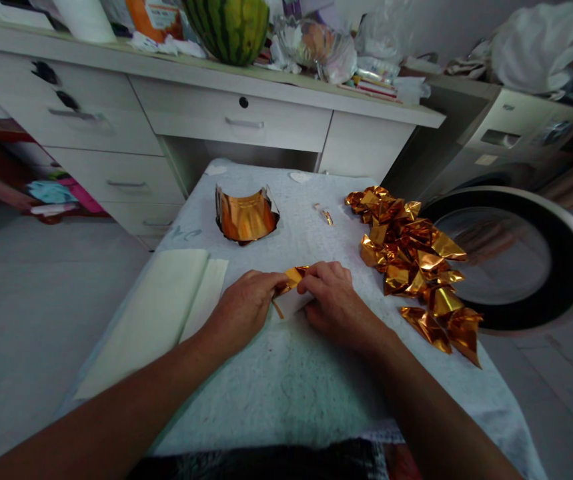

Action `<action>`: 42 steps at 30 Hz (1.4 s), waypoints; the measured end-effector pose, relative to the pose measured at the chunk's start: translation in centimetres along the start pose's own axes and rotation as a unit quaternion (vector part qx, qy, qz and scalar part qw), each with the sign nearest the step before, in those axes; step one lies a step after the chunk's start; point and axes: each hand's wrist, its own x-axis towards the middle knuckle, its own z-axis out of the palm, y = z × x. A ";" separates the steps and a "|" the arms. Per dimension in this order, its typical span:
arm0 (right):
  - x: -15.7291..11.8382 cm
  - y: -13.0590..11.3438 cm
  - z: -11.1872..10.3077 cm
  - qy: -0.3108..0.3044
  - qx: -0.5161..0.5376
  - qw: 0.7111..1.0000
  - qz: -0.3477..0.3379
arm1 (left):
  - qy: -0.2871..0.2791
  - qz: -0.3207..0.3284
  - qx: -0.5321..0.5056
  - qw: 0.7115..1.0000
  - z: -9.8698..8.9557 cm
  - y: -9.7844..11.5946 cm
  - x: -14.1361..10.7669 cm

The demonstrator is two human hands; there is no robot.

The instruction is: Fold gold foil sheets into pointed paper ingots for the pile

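Between my two hands is a small sheet of gold foil paper (291, 303), pale on one side and shiny gold along its turned-over upper edge. My left hand (249, 303) pinches its left edge, thumb and fingers closed. On the opposite side my right hand (331, 297) grips the paper with bent fingers. A curved stack of gold foil sheets (246, 217) stands beyond my hands. To the right lies a heap of folded gold foil pieces (411, 257). Small gold scraps (326, 215) rest between stack and heap.
A pale cloth (286, 387) covers the table. Cream paper sheets (156, 313) lie at its left. Behind stands a white drawer cabinet (276, 127) with a watermelon (231, 30) on top. An open washing machine door (511, 260) juts out beside the table's right edge.
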 end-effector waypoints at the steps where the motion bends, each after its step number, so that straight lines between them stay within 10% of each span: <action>1: 0.0 -0.1 0.0 -0.002 -0.008 1.000 -0.005 | -0.001 0.005 -0.003 1.000 0.0 -0.1 0.0; 14: 0.6 -1.3 0.7 -0.042 0.025 0.996 -0.079 | -0.026 0.020 0.057 0.998 -0.3 -0.2 0.3; 42: 1.3 -1.9 2.3 0.023 0.097 0.989 0.105 | -0.037 -0.029 0.052 0.998 -0.4 0.3 0.4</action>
